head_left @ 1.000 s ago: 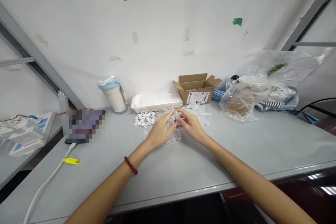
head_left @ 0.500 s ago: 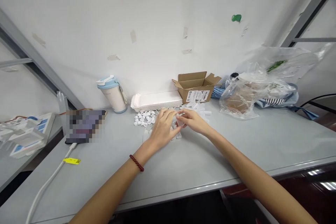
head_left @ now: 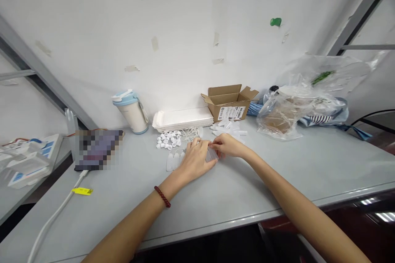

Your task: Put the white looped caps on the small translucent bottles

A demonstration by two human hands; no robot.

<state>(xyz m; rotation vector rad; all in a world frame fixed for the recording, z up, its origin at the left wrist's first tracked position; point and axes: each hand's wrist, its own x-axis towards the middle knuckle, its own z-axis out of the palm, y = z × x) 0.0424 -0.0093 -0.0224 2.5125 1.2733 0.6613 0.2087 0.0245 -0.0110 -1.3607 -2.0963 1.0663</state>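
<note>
Plastic tubes (head_left: 211, 155) (uncountable here) sit between two hands (head_left: 194, 161), one box (head_left: 232, 112) behind.

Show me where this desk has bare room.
Free: grey desktop between right forearm and clear plastic bag; also between white cable and left forearm. Crowded: beyond the left hand, with white plastic caps and stacked white trays.

And nothing you can actually read here! Far side, centre: your cardboard box (head_left: 227, 103) faces you with a white label (head_left: 231, 113), dark print and a barcode, too small to make out. Over on the left, the yellow tag (head_left: 82, 191) on your white cable (head_left: 54, 213) shows small dark marks, illegible too.
</note>
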